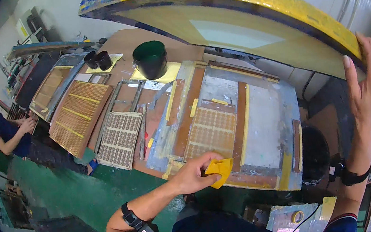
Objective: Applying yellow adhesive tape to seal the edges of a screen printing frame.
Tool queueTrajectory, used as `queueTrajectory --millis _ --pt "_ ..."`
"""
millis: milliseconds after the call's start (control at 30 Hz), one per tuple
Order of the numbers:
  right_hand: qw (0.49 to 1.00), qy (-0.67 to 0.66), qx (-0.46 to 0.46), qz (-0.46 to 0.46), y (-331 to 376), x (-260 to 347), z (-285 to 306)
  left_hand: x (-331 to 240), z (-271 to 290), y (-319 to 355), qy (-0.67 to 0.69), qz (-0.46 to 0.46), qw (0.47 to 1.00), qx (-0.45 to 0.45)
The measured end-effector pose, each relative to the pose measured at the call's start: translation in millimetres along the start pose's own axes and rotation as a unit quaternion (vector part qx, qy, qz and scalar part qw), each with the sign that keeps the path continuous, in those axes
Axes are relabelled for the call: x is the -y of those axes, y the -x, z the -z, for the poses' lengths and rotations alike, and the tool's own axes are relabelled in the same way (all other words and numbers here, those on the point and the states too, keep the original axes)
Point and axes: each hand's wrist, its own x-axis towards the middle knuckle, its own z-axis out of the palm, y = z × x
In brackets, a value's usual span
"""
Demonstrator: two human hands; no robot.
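1. The left hand (193, 174) had its thumb and fingers closed together on a creased, bright yellow, sheet-like piece (221, 170), which stuck out to the right of that grip, above the near edge of a flat, grey, rectangular bed (262, 119).
2. That piece looked thin, light and bendable; a light pinch at its edge would have suited it, since a harder squeeze would likely have creased it further.
3. The right hand (366, 79) was at the right end of a large, yellow-rimmed frame with pale mesh (240, 31); the view didn't show whether its fingers clamped or merely steadied it.
4. The frame seemed stiff and fairly heavy, its mesh probably delicate; the rim was the safer hold.
5. Just ahead of the left grip lay a flat, amber panel with pale gridded marks (212, 131).
6. To that grip's left were a cream, brown-patterned board (120, 140) and, farther off, a copper-gold panel (80, 110); ahead stood a round, black bucket (151, 63) and 2 small black cups (103, 61).
7. The tilted frame overhung the bed's far side, limiting reach from above.
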Motion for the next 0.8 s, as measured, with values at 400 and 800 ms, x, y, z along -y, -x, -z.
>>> queueTrajectory --millis 400,800 --pt "0.995 -0.020 -0.093 0.020 0.4 11.9 -4.9 -7.1 -11.6 -9.4 -0.040 -0.037 0.999 -0.005" --pt "0.396 -0.734 0.450 -0.320 198.4 155.2 -54.7 -14.9 -30.9 -28.5 -0.124 -0.035 0.990 0.054"
